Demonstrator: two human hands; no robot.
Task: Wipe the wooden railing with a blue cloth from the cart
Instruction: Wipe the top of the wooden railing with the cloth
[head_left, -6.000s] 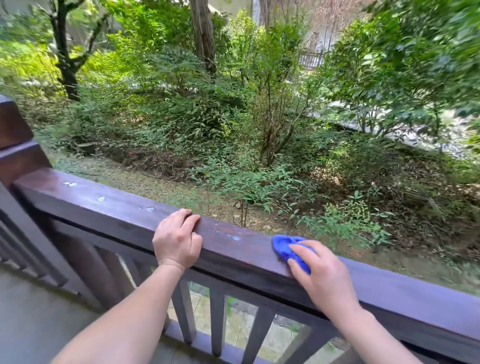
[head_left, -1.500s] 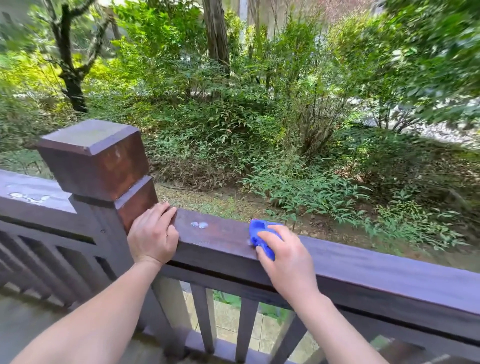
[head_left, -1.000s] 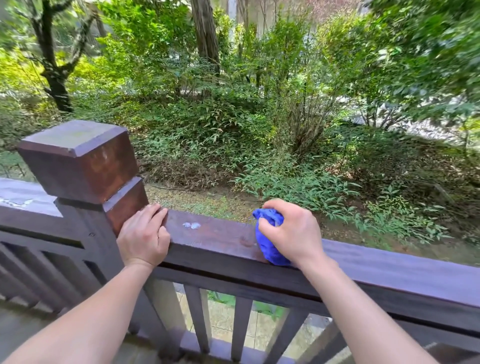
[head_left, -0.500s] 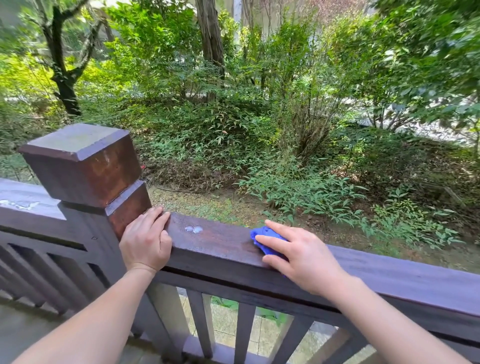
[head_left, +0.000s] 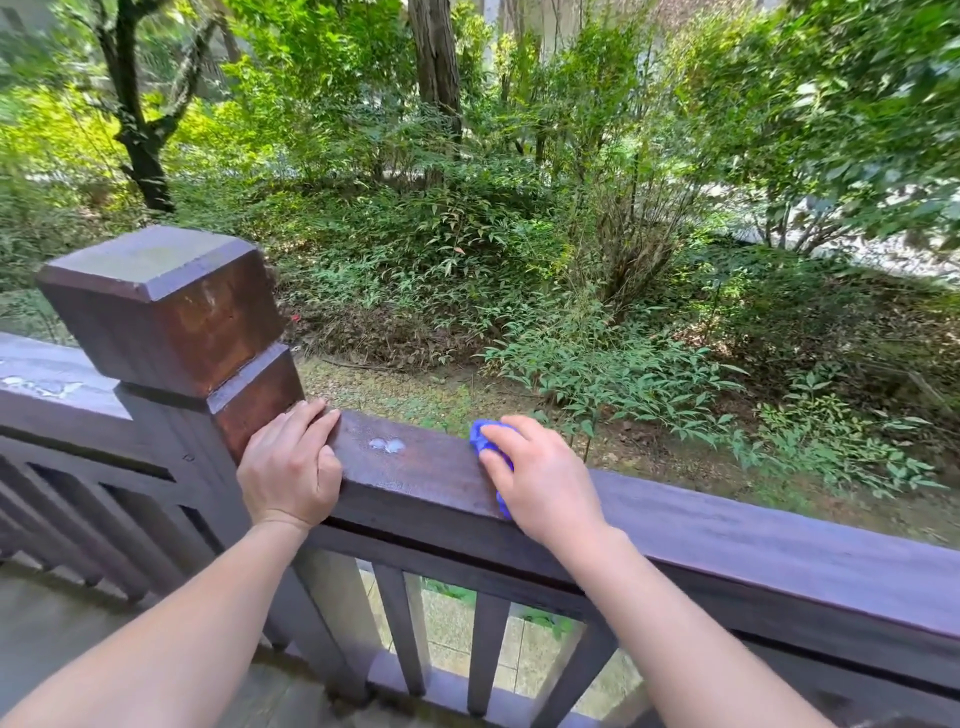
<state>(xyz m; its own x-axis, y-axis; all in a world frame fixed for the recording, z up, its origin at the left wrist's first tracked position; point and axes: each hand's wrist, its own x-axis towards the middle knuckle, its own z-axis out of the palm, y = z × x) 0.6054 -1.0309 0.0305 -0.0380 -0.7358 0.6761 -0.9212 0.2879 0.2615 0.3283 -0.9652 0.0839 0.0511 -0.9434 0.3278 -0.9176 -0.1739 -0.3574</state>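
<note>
2 bare hands rested on the top rail (head_left: 753, 540) of a dark brown wooden railing; no brand, label or writing could be read anywhere. The right hand (head_left: 545, 480) lay palm down on a crumpled blue cloth (head_left: 480, 434), its fingers (head_left: 501, 426) close together and curled over the cloth, pressing it onto the rail's top face. The left hand (head_left: 291, 470) gripped the rail's near edge just beside the square post (head_left: 166, 317), fingers together over the top. 2 pale spots (head_left: 387, 445) sat on the rail between the hands. Below ran vertical balusters (head_left: 400, 629), with paving stones (head_left: 452, 634) seen through them. Beyond the railing lay a shaded garden: leafy shrubs (head_left: 613, 379), bare soil (head_left: 395, 389) and tree trunks (head_left: 436, 67).
</note>
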